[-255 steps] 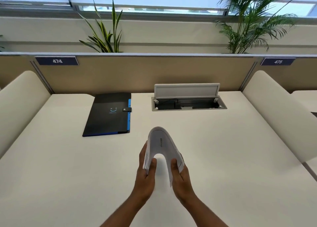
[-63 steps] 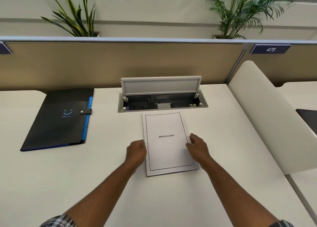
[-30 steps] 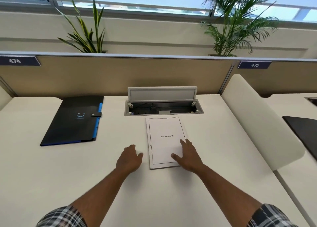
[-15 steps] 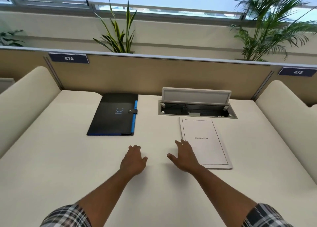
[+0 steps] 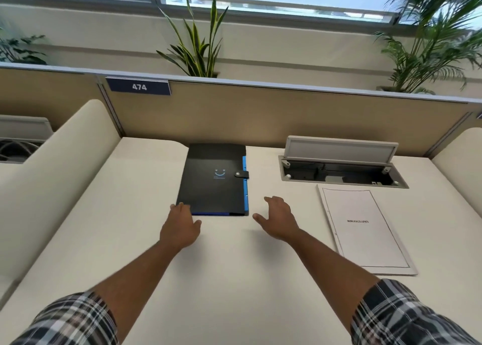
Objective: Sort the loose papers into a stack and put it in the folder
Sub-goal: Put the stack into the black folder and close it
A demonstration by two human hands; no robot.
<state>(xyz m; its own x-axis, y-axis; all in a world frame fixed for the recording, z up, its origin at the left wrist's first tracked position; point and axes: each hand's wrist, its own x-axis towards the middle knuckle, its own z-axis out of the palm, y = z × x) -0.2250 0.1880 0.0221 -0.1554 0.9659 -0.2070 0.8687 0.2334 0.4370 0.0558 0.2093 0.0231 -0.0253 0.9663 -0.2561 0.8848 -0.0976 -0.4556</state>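
Cream laminate covers the surface [image 5: 234, 279], which runs back to a tan divider panel [image 5: 260, 115] carrying a dark plate marked 474 [image 5: 138, 86]. Rounded cream side screens [image 5: 60, 162] stand at either edge. Toward the right rear, a cable hatch [image 5: 341, 171] sits sunk into the surface with its lid tilted up. Just in front of it lies the paper stack [image 5: 365, 229], squared and flat, its top sheet bordered and printed BIBLIOGRAPHY. Left of the hatch lies the black folder [image 5: 214, 182], closed, with a blue edge and a snap tab on its right side and a small smile mark on the cover. The stack and the folder are well apart. The left hand [image 5: 180, 227] reaches to the folder's near left corner, fingers loosely spread and touching that corner, gripping nothing. The right hand [image 5: 279, 220] hovers beside the folder's near right corner, fingers open and empty, between folder and stack.
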